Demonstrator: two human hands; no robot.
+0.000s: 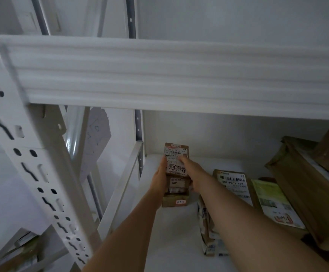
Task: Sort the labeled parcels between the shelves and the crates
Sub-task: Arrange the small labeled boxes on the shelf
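Forearms (244, 218) before shelved parcels (232, 185)

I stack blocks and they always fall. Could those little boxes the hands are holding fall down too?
Yes, maybe. The small parcels look stacked several high, and only the left hand and right hand steady them from the sides, so the stack could tip or the top one slide off. They also sit near the shelf side rail, so a nudge might push one off there.
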